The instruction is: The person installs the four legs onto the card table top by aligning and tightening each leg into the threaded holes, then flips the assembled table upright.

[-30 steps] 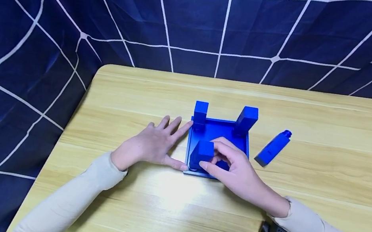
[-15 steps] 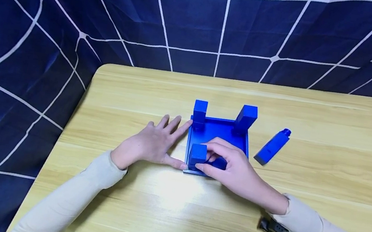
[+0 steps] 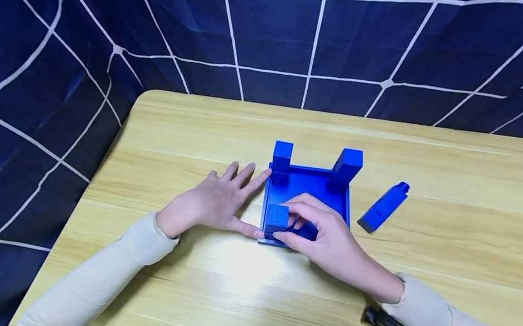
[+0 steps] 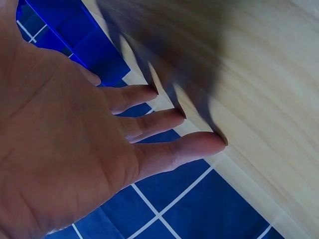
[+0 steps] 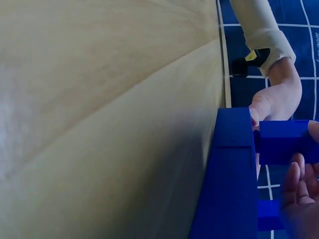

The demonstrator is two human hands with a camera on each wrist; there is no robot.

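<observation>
A square blue panel [image 3: 311, 184] with raised edges lies on the table, like a small tabletop turned upside down. Near its front left corner my right hand [image 3: 326, 237] pinches a blue table leg [image 3: 277, 217] between thumb and fingers. In the right wrist view this leg [image 5: 281, 139] stands straight out from the panel [image 5: 232, 179], its narrow end at the panel's face. My left hand [image 3: 222, 202] is spread flat on the left, thumb and index fingertips against the panel's side. Two other legs, the back left leg [image 3: 282, 157] and back right leg [image 3: 347, 167], stand upright at the back corners.
A loose blue leg [image 3: 383, 208] with a round threaded end lies to the right of the panel. The wooden table [image 3: 170, 296] runs back to a dark blue cloth [image 3: 350, 41] with white lines, which also hangs at the left.
The leg in my right hand was tilted and has come upright, shifting slightly left and toward the front corner. My right hand moved a little left with it. The left hand has stayed put.
</observation>
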